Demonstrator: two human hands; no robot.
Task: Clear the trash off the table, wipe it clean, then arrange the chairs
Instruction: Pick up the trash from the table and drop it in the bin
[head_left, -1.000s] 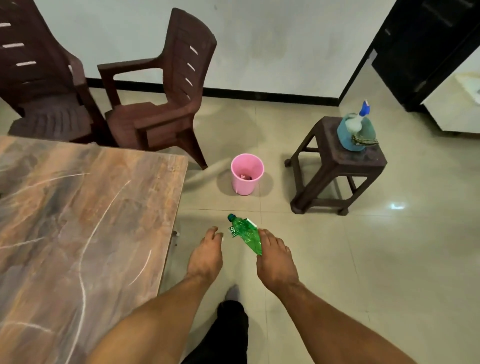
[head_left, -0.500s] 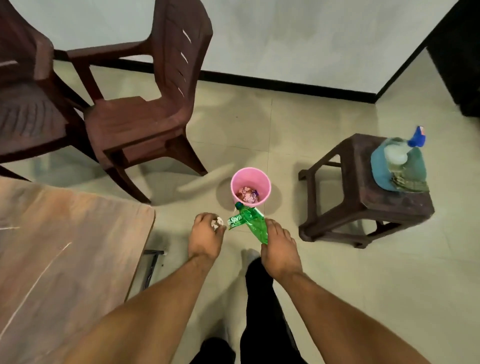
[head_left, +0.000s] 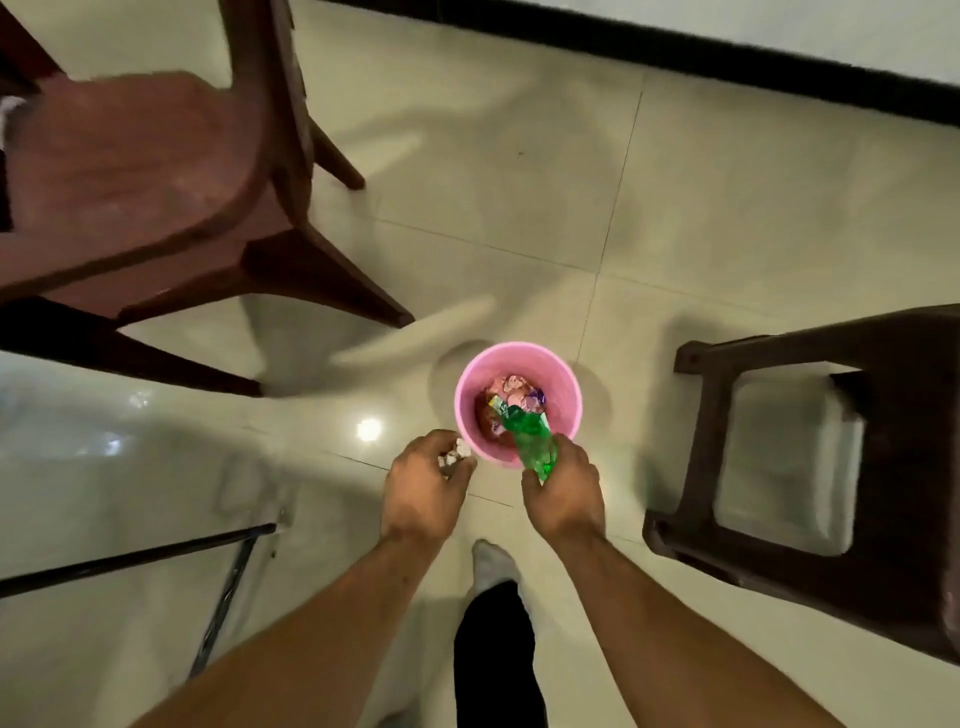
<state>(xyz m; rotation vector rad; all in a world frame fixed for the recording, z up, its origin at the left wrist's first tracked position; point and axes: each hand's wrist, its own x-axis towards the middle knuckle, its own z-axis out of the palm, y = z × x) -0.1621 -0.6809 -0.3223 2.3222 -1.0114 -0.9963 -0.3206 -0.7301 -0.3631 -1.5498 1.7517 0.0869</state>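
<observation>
right hand (head_left: 563, 486) grips bottle (head_left: 532, 437) (neck in bin (head_left: 464, 395)) | left hand (head_left: 427, 486) holds scrap (head_left: 453, 460)

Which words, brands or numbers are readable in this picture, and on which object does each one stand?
None can be read.
Label on the green bottle: print present, too blurred to read.
Wrappers in the pink bin: too small and blurred to read.

At 10 o'clock the chair (head_left: 135, 171) is cut off top and left; at 3 the stool (head_left: 883, 467) runs off the right. The right hand (head_left: 566, 488) hides the base of the bottle (head_left: 532, 436), the left hand (head_left: 423, 488) most of a scrap (head_left: 454, 460). I can't identify what lies in the bin (head_left: 569, 384).
</observation>
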